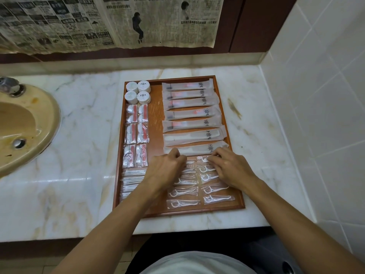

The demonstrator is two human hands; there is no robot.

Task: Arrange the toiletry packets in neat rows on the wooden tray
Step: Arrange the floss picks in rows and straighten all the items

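Note:
A wooden tray (156, 115) lies on the marble counter. Long toothbrush packets (190, 113) lie in a column on its right half. At top left stand round white packets (138, 91), with cotton swab packets (136, 133) below them and thin clear packets (132, 178) lower still. Floss pick packets (215, 189) fill two columns at the near right. My left hand (167, 169) and my right hand (231, 167) rest over the top of the floss pick rows, fingers curled, fingertips on the packets below the nearest long white packet (195, 150). Whether they pinch a packet is hidden.
A beige sink basin (25, 127) with a tap sits in the counter at the left. White tiled wall rises on the right. Old newspaper sheets (98, 22) hang on the back wall. Bare marble counter (85, 155) lies between sink and tray.

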